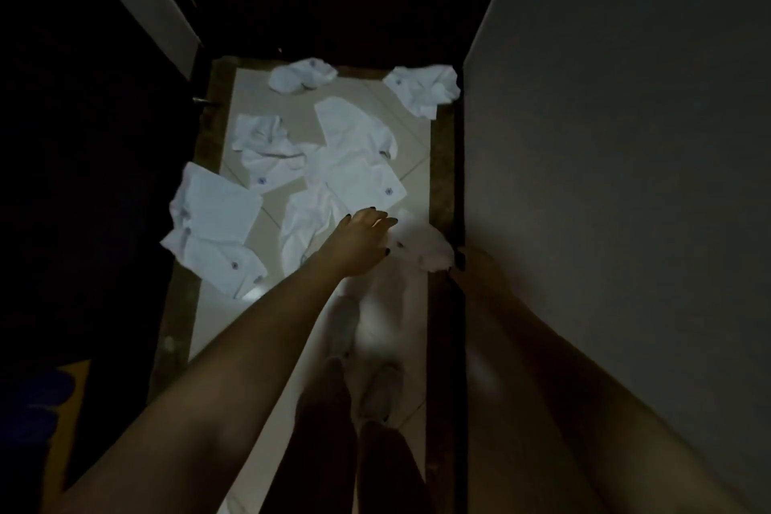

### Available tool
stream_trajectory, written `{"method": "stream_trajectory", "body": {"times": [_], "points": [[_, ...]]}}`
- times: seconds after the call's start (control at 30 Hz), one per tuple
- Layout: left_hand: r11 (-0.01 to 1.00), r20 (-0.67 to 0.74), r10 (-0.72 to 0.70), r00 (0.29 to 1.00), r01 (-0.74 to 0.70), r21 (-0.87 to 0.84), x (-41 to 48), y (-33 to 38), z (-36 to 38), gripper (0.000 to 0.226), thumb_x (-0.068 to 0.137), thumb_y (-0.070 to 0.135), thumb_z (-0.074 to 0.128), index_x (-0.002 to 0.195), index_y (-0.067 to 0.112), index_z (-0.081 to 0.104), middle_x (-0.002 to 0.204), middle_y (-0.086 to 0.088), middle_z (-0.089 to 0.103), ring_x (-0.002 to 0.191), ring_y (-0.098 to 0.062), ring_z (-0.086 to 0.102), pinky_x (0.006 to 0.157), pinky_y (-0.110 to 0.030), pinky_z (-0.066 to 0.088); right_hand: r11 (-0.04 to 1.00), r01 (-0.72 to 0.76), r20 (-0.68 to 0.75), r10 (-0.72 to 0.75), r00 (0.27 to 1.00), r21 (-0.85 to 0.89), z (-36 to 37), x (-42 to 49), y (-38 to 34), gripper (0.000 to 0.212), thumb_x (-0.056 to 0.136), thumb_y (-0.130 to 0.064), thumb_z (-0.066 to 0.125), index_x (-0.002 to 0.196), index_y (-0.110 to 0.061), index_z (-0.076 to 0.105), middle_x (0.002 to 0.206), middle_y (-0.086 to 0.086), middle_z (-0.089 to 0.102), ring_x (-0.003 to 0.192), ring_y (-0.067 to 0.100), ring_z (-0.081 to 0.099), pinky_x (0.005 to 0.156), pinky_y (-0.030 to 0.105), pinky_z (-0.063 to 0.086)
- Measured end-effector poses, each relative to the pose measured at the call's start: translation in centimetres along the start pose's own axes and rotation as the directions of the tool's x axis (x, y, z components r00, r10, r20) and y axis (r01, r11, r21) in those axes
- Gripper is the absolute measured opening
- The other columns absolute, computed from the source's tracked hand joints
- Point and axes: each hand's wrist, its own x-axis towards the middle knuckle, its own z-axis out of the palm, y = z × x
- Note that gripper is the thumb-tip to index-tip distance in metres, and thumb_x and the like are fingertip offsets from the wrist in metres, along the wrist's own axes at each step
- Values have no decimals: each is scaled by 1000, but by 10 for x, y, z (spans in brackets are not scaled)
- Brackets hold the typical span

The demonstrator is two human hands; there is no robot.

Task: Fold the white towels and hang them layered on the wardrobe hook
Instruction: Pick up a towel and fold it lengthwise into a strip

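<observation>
Between left hand (367, 240) and right hand (473, 265) | white towel (417, 248) | held in each grip

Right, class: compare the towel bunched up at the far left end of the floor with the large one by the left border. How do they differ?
The far towel is crumpled into a rounded heap; the left towel lies mostly spread, with a flat panel on top. The far towel covers little floor; the left towel covers far more and overlaps the dark border. Both are white, bear a small dark logo and lie on the tiled floor.
</observation>
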Motion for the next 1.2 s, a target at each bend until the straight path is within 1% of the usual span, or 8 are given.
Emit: {"method": "stream_trajectory", "body": {"times": [0.13, 0.27, 0.4, 0.53, 0.67, 0.93, 1.07, 1.2], "points": [[999, 81, 40, 996, -42, 18, 92, -28, 72, 58, 102, 30, 46, 154, 16, 24, 159, -8, 24, 146, -23, 21, 116, -37, 23, 992, -81, 28, 78, 997, 102, 48, 87, 48, 24, 98, 0, 51, 108, 17, 64, 111, 31, 64, 106, 41, 60, 87, 32, 41], [999, 105, 37, 994, -37, -5, 191, -66, 154, 58, 103, 30, 45, 154, 16, 22, 158, -9, 25, 144, -24, 24, 115, -37, 25, 958, -187, 51, 180, 982, 215, 106, 181, 97, 20, 101, -6, 49, 108, 1, 66, 102, 16, 59, 104, 31, 55, 101, 42, 43], [997, 99, 1, 995, 6, -74, 275, -104, 234, 54, 102, 29, 47, 152, 18, 30, 153, -11, 33, 140, -27, 31, 112, -40, 32, 979, -123, -20, 128, 992, 160, 171, 254, 144, 46, 101, -18, 52, 145, -4, 43, 146, 14, 46, 133, 29, 44, 112, 38, 31], [998, 68, -11, 998, 15, -62, 332, -137, 299, 51, 100, 29, 50, 149, 20, 37, 142, -17, 45, 130, -33, 41, 103, -42, 41, 1000, 20, 8, -20, 1000, 7, 232, 313, 190, 49, 101, -23, 54, 146, -8, 41, 151, 13, 39, 139, 28, 36, 116, 36, 25], [1000, 53, 8, 999, -7, -18, 368, -164, 345, 50, 100, 33, 50, 147, 19, 39, 133, -24, 51, 121, -39, 47, 100, -42, 42, 995, 68, 67, -63, 996, -67, 267, 354, 211, 31, 81, -29, 80, 110, -19, 75, 113, 20, 68, 102, 39, 65, 81, 40, 56], [996, -27, -84, 996, 83, -37, 401, -175, 399, 50, 95, 29, 57, 142, 18, 45, 138, -21, 46, 126, -39, 41, 106, -44, 38, 994, 104, -214, -110, 971, -38, 308, 392, 240, 37, 99, -25, 54, 133, -10, 55, 140, 18, 44, 129, 31, 40, 105, 42, 32], [940, -62, -181, 982, 154, -304, 399, -173, 407, 45, 90, 14, 64, 133, 12, 53, 133, -17, 56, 113, -30, 55, 98, -35, 43, 978, 202, -292, -177, 940, 58, 308, 391, 249, 26, 98, -13, 56, 115, 4, 66, 122, 26, 60, 116, 39, 54, 101, 46, 37], [818, -7, -257, 966, 214, -534, 394, -162, 400, 24, 90, 5, 63, 113, 11, 63, 113, -18, 67, 96, -26, 64, 88, -37, 53, 966, 193, -380, -115, 918, 174, 294, 387, 249, 21, 98, -6, 53, 100, 8, 68, 106, 25, 66, 105, 36, 61, 91, 31, 38]]}}
